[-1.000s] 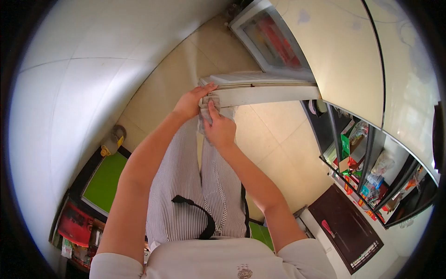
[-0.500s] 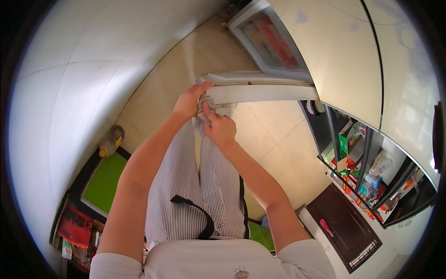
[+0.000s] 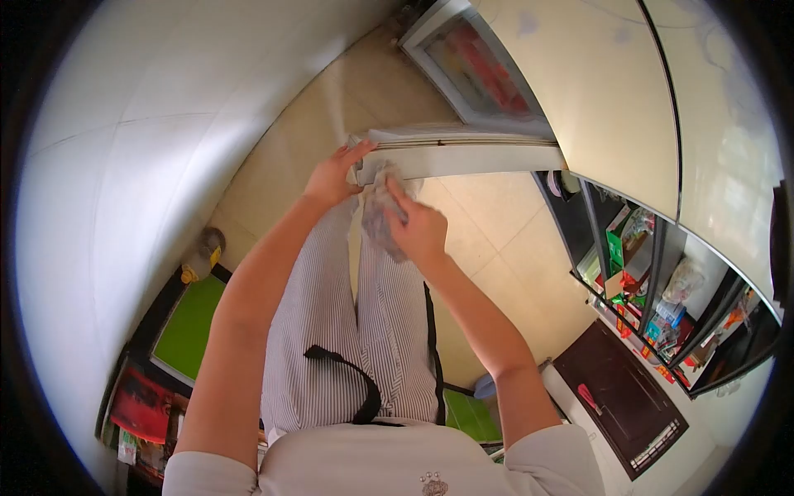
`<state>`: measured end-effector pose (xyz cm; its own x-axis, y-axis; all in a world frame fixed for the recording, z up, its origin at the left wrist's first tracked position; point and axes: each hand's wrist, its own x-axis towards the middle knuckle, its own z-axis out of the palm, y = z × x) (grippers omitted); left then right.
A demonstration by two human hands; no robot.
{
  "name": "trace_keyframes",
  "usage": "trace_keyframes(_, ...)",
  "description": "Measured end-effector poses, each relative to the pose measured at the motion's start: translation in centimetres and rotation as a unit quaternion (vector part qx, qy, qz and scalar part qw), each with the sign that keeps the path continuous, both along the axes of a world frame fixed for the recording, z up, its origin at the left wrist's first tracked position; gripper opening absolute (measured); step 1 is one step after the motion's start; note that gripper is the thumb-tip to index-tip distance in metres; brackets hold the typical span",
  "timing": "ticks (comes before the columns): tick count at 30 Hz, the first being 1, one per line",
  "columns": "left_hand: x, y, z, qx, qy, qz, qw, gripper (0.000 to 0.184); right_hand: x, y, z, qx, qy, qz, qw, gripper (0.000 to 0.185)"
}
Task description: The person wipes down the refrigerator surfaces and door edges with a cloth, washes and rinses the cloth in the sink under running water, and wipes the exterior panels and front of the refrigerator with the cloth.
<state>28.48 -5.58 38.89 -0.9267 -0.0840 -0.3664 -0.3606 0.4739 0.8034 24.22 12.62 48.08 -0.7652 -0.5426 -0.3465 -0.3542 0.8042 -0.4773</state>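
A white door or panel (image 3: 463, 160), seen edge-on, stretches from the cabinet on the right to my hands. My left hand (image 3: 335, 175) rests at its free end, fingers apart, thumb below and fingertips on the top edge. My right hand (image 3: 419, 231) grips a crumpled greyish cloth (image 3: 382, 217), which lies against the panel's near face and hangs over my striped trousers (image 3: 310, 331). The cloth covers part of the panel near its free end.
Cream cabinet doors (image 3: 587, 91) stand at the upper right, with open shelves of packets (image 3: 637, 264) below. A glass-fronted door (image 3: 480, 70) is beyond the panel. At the left are a wall (image 3: 149, 149), a green-topped surface (image 3: 188, 326) and a yellow-capped bottle (image 3: 198, 263).
My right hand has moved right with the cloth, away from my left hand and the panel's end. The cloth now hangs more loosely. My left hand's fingers have spread slightly.
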Motion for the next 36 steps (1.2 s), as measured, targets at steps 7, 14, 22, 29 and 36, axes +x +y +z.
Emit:
trace_keyframes(7, -0.1, -0.2, 0.7, -0.015, -0.002, -0.012, 1.000, 0.084, 2.1, -2.4, -4.5, 0.051, 0.050, 0.099, 0.993, 0.052)
trace_keyframes(14, 0.6, 0.2, -0.2, -0.017, -0.020, -0.015, 1.000, 0.078, 1.7, -1.2, -0.4, 0.025, 0.000, 0.067, 0.997, 0.053)
trace_keyframes(22, 0.3, -0.3, 0.1, -0.019, -0.021, -0.049, 0.998, 0.084, 3.2, -1.9, -4.6, 0.070, 0.040, 0.116, 0.990, 0.055)
trace_keyframes(29, 1.3, 1.0, 0.5, 0.006, -0.027, -0.024, 0.999, 0.085, 2.3, -0.7, 1.4, 0.066, -0.018, 0.080, 0.994, 0.052)
trace_keyframes(36, 1.3, 0.3, 0.9, -0.040, -0.033, -0.053, 0.997, 0.077, 4.5, -3.6, -4.8, 0.080, 0.098, 0.106, 0.986, 0.055)
